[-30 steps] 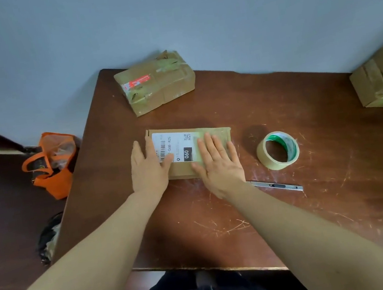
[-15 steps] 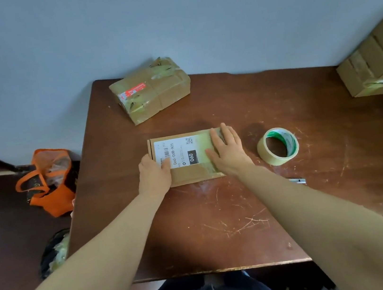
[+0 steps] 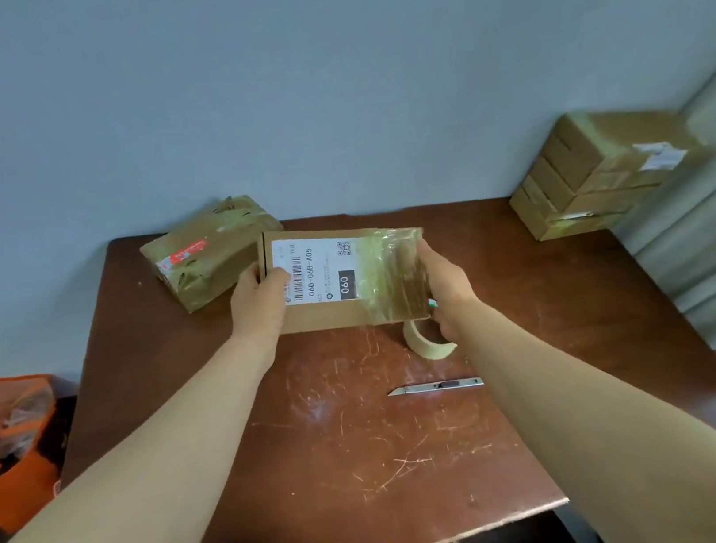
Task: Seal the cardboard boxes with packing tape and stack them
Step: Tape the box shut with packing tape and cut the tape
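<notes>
A brown wooden table (image 3: 348,435), its top scuffed and marked with pale scratches, stands against the wall. A taped parcel (image 3: 209,254) with a red sticker lies at the far left corner. A stack of boxes (image 3: 602,174) sits at the far right corner. Near the middle lie a roll of tape (image 3: 425,345), partly hidden, and just in front of it a slim metal knife (image 3: 438,385)
</notes>
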`<action>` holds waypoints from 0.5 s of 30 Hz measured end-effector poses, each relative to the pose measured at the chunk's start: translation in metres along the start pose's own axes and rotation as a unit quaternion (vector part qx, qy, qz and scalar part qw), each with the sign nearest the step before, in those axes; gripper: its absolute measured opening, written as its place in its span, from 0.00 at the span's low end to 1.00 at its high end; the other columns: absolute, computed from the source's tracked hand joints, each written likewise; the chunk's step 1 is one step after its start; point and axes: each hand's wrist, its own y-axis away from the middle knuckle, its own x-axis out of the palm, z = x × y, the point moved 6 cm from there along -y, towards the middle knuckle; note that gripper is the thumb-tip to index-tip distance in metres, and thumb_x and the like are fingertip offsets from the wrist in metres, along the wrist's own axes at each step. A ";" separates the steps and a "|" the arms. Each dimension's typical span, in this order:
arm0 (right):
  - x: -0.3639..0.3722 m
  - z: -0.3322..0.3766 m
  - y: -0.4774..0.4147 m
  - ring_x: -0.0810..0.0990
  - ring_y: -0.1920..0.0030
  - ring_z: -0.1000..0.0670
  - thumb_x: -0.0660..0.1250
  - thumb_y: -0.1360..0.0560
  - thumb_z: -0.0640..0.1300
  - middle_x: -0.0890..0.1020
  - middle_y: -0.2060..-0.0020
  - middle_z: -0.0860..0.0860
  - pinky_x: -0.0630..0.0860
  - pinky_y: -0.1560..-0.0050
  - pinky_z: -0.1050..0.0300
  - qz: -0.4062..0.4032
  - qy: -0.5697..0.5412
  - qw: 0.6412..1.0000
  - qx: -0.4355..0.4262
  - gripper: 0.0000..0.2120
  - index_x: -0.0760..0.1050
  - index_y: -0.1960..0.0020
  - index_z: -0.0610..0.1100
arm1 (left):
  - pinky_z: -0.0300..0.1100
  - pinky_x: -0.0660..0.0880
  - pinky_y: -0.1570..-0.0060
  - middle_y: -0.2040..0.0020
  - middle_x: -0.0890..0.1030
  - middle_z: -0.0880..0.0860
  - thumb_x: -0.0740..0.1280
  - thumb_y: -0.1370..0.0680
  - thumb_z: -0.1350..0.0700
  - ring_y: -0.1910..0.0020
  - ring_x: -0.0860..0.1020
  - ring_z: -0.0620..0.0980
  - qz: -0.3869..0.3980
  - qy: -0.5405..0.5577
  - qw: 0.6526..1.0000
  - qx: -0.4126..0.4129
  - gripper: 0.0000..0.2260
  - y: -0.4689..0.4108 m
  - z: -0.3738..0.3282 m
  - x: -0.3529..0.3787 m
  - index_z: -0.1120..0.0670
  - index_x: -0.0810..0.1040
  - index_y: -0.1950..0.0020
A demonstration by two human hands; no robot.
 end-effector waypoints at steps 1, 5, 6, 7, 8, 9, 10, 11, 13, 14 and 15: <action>-0.011 0.004 -0.002 0.77 0.41 0.47 0.60 0.26 0.65 0.78 0.39 0.51 0.71 0.35 0.47 -0.006 -0.023 1.000 0.008 0.28 0.72 0.34 0.49 | 0.39 0.71 0.53 0.43 0.80 0.49 0.64 0.24 0.61 0.47 0.78 0.48 0.015 -0.019 0.999 0.029 0.17 0.004 -0.010 0.010 0.53 0.73 0.35; -0.061 0.018 -0.017 0.68 0.30 0.45 0.52 0.26 0.70 0.71 0.31 0.50 0.60 0.29 0.47 -0.043 -0.089 0.995 -0.002 0.36 0.64 0.26 0.48 | 0.40 0.70 0.51 0.43 0.78 0.51 0.67 0.29 0.68 0.46 0.76 0.49 0.011 -0.171 0.969 0.178 0.25 0.017 -0.052 0.048 0.55 0.69 0.34; -0.073 0.019 -0.021 0.69 0.31 0.45 0.52 0.27 0.72 0.72 0.31 0.50 0.60 0.28 0.46 -0.036 -0.125 0.991 -0.006 0.38 0.66 0.27 0.49 | 0.40 0.70 0.52 0.43 0.78 0.53 0.68 0.29 0.69 0.45 0.76 0.51 -0.005 -0.208 0.954 0.217 0.24 0.022 -0.059 0.059 0.56 0.69 0.35; -0.085 0.021 -0.024 0.73 0.34 0.46 0.53 0.28 0.73 0.75 0.34 0.49 0.63 0.29 0.46 -0.025 -0.171 0.985 -0.009 0.38 0.69 0.29 0.48 | 0.41 0.70 0.51 0.42 0.78 0.54 0.68 0.29 0.69 0.44 0.76 0.53 -0.013 -0.240 0.937 0.252 0.23 0.027 -0.064 0.072 0.57 0.70 0.36; -0.098 0.023 -0.029 0.76 0.37 0.46 0.55 0.28 0.72 0.78 0.38 0.48 0.68 0.32 0.47 -0.016 -0.213 0.977 -0.010 0.36 0.72 0.32 0.47 | 0.42 0.71 0.50 0.40 0.77 0.54 0.69 0.29 0.69 0.42 0.76 0.54 -0.012 -0.261 0.924 0.280 0.23 0.033 -0.067 0.087 0.57 0.69 0.37; -0.112 0.027 -0.032 0.78 0.41 0.47 0.58 0.26 0.68 0.80 0.41 0.47 0.72 0.35 0.50 -0.012 -0.251 0.968 -0.016 0.32 0.74 0.35 0.44 | 0.43 0.71 0.47 0.37 0.76 0.55 0.70 0.30 0.69 0.39 0.75 0.55 -0.007 -0.276 0.914 0.299 0.23 0.037 -0.069 0.102 0.57 0.69 0.37; -0.126 0.030 -0.035 0.79 0.43 0.48 0.61 0.24 0.62 0.81 0.44 0.47 0.74 0.39 0.52 -0.014 -0.275 0.961 -0.022 0.25 0.76 0.39 0.44 | 0.44 0.71 0.43 0.34 0.74 0.55 0.70 0.30 0.69 0.37 0.73 0.55 -0.001 -0.289 0.905 0.312 0.24 0.041 -0.069 0.117 0.57 0.69 0.37; -0.140 0.034 -0.038 0.79 0.45 0.48 0.63 0.22 0.56 0.81 0.47 0.48 0.75 0.43 0.54 -0.018 -0.290 0.957 -0.026 0.17 0.77 0.44 0.44 | 0.44 0.70 0.41 0.32 0.72 0.55 0.71 0.30 0.69 0.35 0.72 0.55 0.002 -0.300 0.898 0.322 0.24 0.046 -0.071 0.131 0.58 0.68 0.37; -0.162 0.041 -0.045 0.79 0.49 0.49 0.64 0.22 0.48 0.81 0.53 0.49 0.76 0.44 0.54 -0.019 -0.305 0.952 -0.032 0.07 0.79 0.52 0.46 | 0.43 0.68 0.38 0.30 0.70 0.56 0.72 0.31 0.69 0.33 0.70 0.55 0.003 -0.310 0.888 0.340 0.25 0.051 -0.077 0.155 0.59 0.68 0.37; -0.171 0.042 -0.049 0.79 0.50 0.49 0.65 0.23 0.45 0.82 0.53 0.49 0.76 0.43 0.53 -0.017 -0.314 0.949 -0.035 0.06 0.80 0.53 0.46 | 0.43 0.68 0.39 0.30 0.70 0.56 0.72 0.31 0.70 0.33 0.70 0.55 0.001 -0.313 0.885 0.343 0.25 0.052 -0.078 0.165 0.59 0.68 0.37; -0.179 0.043 -0.053 0.80 0.50 0.48 0.66 0.24 0.44 0.82 0.52 0.48 0.76 0.42 0.53 -0.014 -0.321 0.946 -0.035 0.06 0.80 0.52 0.45 | 0.42 0.68 0.40 0.31 0.70 0.57 0.72 0.31 0.70 0.34 0.70 0.55 -0.001 -0.316 0.884 0.344 0.26 0.053 -0.079 0.174 0.59 0.68 0.37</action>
